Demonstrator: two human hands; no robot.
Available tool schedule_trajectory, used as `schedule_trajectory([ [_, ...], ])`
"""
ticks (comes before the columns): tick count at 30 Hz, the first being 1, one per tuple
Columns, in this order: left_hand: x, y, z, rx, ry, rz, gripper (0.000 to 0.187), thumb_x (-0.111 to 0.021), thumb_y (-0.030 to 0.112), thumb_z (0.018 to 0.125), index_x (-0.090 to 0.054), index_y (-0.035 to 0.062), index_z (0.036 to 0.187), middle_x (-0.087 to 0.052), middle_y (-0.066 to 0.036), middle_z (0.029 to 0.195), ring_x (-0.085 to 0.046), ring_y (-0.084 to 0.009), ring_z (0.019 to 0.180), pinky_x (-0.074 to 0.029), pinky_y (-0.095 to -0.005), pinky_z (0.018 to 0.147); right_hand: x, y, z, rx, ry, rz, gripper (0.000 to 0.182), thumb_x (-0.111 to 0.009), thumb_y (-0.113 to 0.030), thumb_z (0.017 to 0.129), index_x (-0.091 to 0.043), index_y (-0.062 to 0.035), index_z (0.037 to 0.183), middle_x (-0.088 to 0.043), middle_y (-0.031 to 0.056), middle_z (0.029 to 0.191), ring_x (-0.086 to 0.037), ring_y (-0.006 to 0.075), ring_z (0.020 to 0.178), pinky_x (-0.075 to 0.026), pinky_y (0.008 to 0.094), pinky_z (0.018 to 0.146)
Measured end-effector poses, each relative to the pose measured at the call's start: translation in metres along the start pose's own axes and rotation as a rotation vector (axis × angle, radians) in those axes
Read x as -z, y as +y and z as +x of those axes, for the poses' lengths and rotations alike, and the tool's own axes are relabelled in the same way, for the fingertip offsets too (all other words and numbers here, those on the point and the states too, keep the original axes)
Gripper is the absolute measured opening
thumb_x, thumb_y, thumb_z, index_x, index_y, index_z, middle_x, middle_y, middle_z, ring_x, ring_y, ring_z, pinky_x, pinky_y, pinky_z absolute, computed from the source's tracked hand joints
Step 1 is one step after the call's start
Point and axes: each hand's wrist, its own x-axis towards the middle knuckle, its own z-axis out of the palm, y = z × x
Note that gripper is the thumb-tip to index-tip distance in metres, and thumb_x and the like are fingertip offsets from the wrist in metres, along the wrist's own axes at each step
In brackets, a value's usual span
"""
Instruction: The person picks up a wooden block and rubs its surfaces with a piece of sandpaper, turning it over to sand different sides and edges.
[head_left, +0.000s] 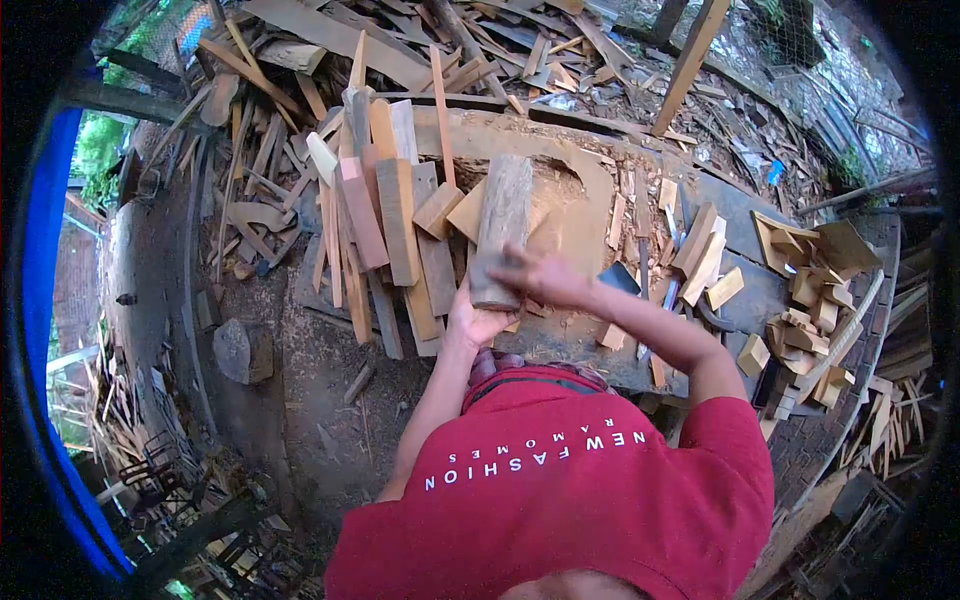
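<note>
A short round log [505, 215] with rough grey-brown sides leans lengthwise away from me at the near edge of the workbench. My left hand [480, 320] is wrapped under its near end, palm up, and supports it. Over the log's lower part lies my right hand [545, 278], with its fingers stretched out across the wood and slightly blurred. Nothing shows in the right hand. Just left of the log, a small wood block [438, 210] rests among upright offcuts.
Planks and offcuts [400, 220] are stacked on the left of the bench [450, 125]. Cut blocks [815, 320] heap up at the right, near long strips and a dark flat blade-like piece [620, 278]. A sawn stump [243, 352] stands on the ground at left. Scrap wood piles lie beyond.
</note>
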Motion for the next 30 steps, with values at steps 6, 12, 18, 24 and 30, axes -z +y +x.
schedule_trajectory([
  [6,-0.013,-0.003,-0.003,-0.008,0.046,0.081,0.064,-0.041,0.058,0.089,-0.043,0.0080,0.129,-0.051,-0.020,0.118,-0.051,-0.0374,0.104,-0.045,-0.0527,0.079,0.000,0.132,0.083,-0.182,0.358,-0.282,0.040,-0.050,-0.006,0.079,-0.061,-0.0237,0.113,-0.051,0.0167,0.103,-0.063,0.0317,0.076,-0.052,0.0416,0.061],
  [12,-0.017,-0.002,-0.003,0.002,0.046,0.085,0.063,-0.040,0.058,0.089,-0.045,0.0091,0.128,-0.052,-0.019,0.119,-0.051,-0.0361,0.105,-0.045,-0.0526,0.080,0.009,0.096,0.088,-0.352,0.253,-0.394,0.033,-0.050,-0.010,0.080,-0.064,-0.0239,0.106,-0.052,0.0171,0.102,-0.064,0.0319,0.070,-0.052,0.0415,0.061],
  [18,-0.013,0.000,0.000,-0.059,0.172,0.226,0.053,-0.036,0.049,0.091,-0.044,0.0141,0.130,-0.050,-0.014,0.127,-0.048,-0.0317,0.114,-0.040,-0.0506,0.091,0.009,-0.023,0.018,-0.024,-0.025,-0.119,0.045,-0.055,-0.012,0.078,-0.058,-0.0229,0.121,-0.051,0.0157,0.111,-0.064,0.0312,0.077,-0.052,0.0399,0.067],
  [24,-0.007,-0.001,0.001,-0.061,0.068,0.133,0.053,-0.034,0.051,0.093,-0.044,0.0140,0.129,-0.051,-0.016,0.124,-0.049,-0.0327,0.112,-0.041,-0.0547,0.087,0.005,0.023,0.037,0.033,0.004,-0.244,0.049,-0.051,-0.008,0.079,-0.055,-0.0237,0.124,-0.048,0.0142,0.114,-0.060,0.0324,0.093,-0.052,0.0387,0.072],
  [30,-0.016,0.000,-0.002,-0.056,0.047,0.131,0.062,-0.043,0.055,0.089,-0.043,0.0077,0.130,-0.052,-0.020,0.120,-0.052,-0.0389,0.105,-0.045,-0.0533,0.081,0.023,0.121,0.100,-0.252,0.154,-0.376,0.034,-0.051,-0.010,0.080,-0.064,-0.0243,0.108,-0.052,0.0159,0.112,-0.065,0.0311,0.080,-0.053,0.0404,0.066],
])
